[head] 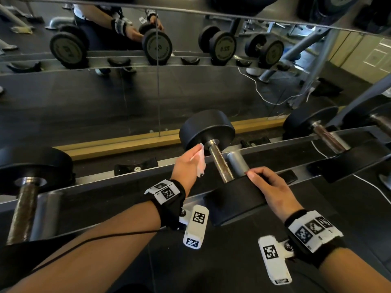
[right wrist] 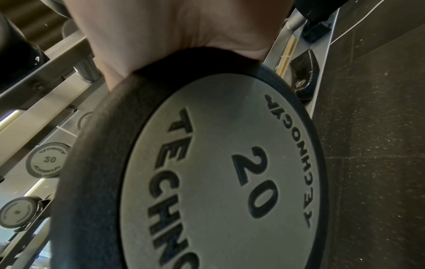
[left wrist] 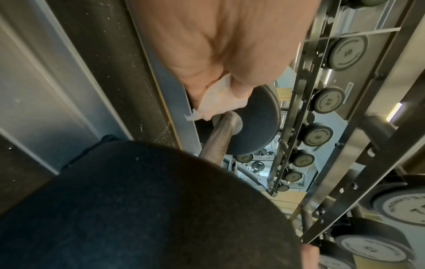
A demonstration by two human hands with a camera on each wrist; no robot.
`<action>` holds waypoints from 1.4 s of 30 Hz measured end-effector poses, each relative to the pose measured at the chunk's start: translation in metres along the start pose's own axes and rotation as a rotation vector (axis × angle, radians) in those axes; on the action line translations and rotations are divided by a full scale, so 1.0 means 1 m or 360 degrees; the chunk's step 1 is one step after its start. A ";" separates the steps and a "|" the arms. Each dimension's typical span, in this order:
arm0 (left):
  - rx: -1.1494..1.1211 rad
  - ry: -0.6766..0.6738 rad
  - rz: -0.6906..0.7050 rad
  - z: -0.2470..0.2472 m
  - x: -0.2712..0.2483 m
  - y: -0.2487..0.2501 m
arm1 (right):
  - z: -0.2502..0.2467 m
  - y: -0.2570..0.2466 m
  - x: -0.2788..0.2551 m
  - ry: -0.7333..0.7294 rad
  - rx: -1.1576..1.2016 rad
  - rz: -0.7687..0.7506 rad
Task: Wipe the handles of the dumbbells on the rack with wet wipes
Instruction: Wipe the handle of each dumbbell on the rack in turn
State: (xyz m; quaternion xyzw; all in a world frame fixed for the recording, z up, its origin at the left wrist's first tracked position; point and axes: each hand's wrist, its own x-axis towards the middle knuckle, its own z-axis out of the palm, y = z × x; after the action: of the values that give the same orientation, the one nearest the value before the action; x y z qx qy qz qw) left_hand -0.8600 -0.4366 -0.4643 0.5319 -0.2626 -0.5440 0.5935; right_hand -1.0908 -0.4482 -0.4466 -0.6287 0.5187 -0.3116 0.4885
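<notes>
Handle (head: 221, 163) runs front-to-back; left hand (head: 187, 166) pinches wipe (head: 201, 163) beside it; right hand (head: 275, 193) fingers (head: 257, 173) curled over near dumbbell head (head: 232, 201).

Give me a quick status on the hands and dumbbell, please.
Left hand holds wet wipe beside handle. Right hand grips near dumbbell head. Handle unobstructed.

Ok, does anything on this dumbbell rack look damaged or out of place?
The middle dumbbell's handle looks brown and speckled, like rust or grime; the left handle and right handle look the same. Nothing seems askew or spilled.
</notes>
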 end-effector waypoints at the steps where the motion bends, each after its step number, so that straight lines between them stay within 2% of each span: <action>1: 0.0090 -0.0041 -0.0012 0.005 0.002 -0.003 | 0.000 0.000 0.001 0.0002 0.0003 0.0003; 5: 0.0186 -0.0309 -0.0170 0.013 0.001 -0.020 | -0.001 0.000 0.000 -0.0016 0.0009 0.0003; 8: 0.0104 -0.0644 -0.0281 0.000 -0.006 -0.028 | 0.001 0.000 0.001 0.0003 0.0039 0.0016; 10: 0.0145 -0.0837 -0.0306 -0.008 -0.013 -0.029 | 0.001 -0.001 0.000 -0.0001 0.0041 0.0022; 11: 0.0191 -0.0868 -0.0280 -0.010 -0.013 -0.028 | 0.002 -0.002 0.000 -0.0003 0.0043 0.0021; 13: 0.0196 -0.0761 -0.0187 -0.012 -0.010 -0.019 | 0.001 -0.003 -0.002 0.0001 0.0054 0.0018; 15: 0.0068 -0.0440 -0.0118 -0.014 0.002 -0.008 | 0.001 -0.003 -0.002 0.0001 0.0057 0.0011; 17: 0.0202 -0.0175 0.0015 -0.012 0.019 -0.001 | 0.001 -0.004 -0.003 0.0005 0.0066 0.0009; 18: 0.0316 -0.0140 0.0052 -0.009 0.025 -0.001 | 0.002 -0.004 -0.002 0.0013 0.0079 0.0010; 20: 0.0397 -0.0219 0.0016 0.002 0.030 -0.004 | 0.002 -0.005 -0.002 0.0031 0.0100 0.0009; 23: 0.0242 -0.0365 -0.0130 0.007 0.027 -0.017 | 0.003 -0.005 -0.002 0.0035 0.0124 -0.0002; 26: 0.0190 -0.0660 -0.0252 -0.005 0.015 -0.025 | 0.004 -0.005 -0.002 0.0046 0.0131 -0.0007; 28: 0.0302 -0.0906 -0.0311 -0.010 0.004 -0.020 | 0.004 -0.005 -0.002 0.0040 0.0119 -0.0003; 30: 0.0420 -0.1021 -0.0320 -0.010 -0.002 -0.009 | 0.004 -0.005 -0.003 0.0047 0.0090 0.0003; 32: 0.0475 -0.0936 -0.0193 -0.009 -0.001 0.006 | 0.003 -0.005 -0.003 0.0046 0.0078 0.0011; 35: 0.0637 -0.0594 0.0190 -0.009 0.015 0.025 | 0.003 -0.005 -0.003 0.0040 0.0114 0.0009; 38: 0.1314 -0.0531 0.0503 -0.002 0.028 0.024 | 0.004 -0.005 -0.003 0.0051 0.0136 -0.0005; 42: 0.1457 -0.0634 0.0427 0.004 0.026 0.004 | 0.003 -0.004 -0.002 0.0047 0.0164 -0.0015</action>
State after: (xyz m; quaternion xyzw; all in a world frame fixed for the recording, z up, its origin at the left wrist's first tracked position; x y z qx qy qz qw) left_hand -0.8551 -0.4623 -0.4664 0.5849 -0.6475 -0.3831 0.3030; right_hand -1.0869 -0.4455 -0.4441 -0.6006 0.5061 -0.3495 0.5109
